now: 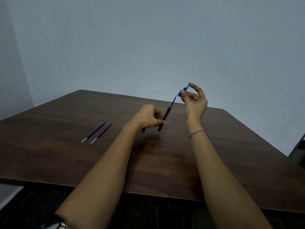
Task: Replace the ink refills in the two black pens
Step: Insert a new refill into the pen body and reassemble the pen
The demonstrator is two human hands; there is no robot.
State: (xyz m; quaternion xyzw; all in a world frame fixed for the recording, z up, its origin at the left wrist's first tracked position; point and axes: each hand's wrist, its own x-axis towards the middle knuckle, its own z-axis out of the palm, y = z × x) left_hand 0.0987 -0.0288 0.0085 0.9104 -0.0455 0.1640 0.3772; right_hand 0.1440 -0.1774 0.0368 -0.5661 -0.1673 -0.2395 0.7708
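Observation:
My left hand (149, 117) grips a black pen barrel (165, 119), held tilted above the table. A blue refill (173, 102) sticks out of the barrel's upper end. It runs up to a blue tip piece (183, 90), which my right hand (194, 100) pinches between thumb and forefinger. Two spare blue refills (97, 132) lie side by side on the table to the left, with their clear ends toward me. A small dark end (143, 129) shows under my left hand; what it is I cannot tell.
The dark wooden table (165, 162) has its front edge near me and rounded far corners. A plain grey-blue wall stands behind it. A dark object (298, 151), perhaps a chair, sits past the table's right edge.

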